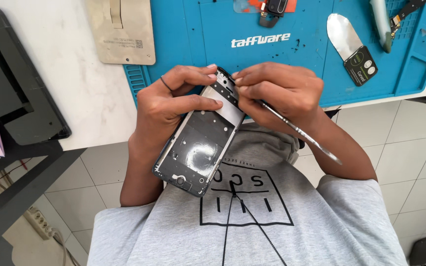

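My left hand [173,98] grips an opened phone frame [200,143], dark with a shiny metal inner plate, held tilted above my lap in front of the table edge. My right hand [279,93] is closed around a thin metal spudger [299,132]; its working end is hidden under my fingers at the frame's top edge, and its flat tail sticks out toward the lower right. The fingertips of both hands meet at the top of the frame.
A blue repair mat [272,49] lies on the white table [75,74], holding a metal pry tool with a black handle [350,44], small phone parts [272,10] and a tool handle [381,22]. A beige phone back cover [124,32] and a black stand [11,88] lie to the left.
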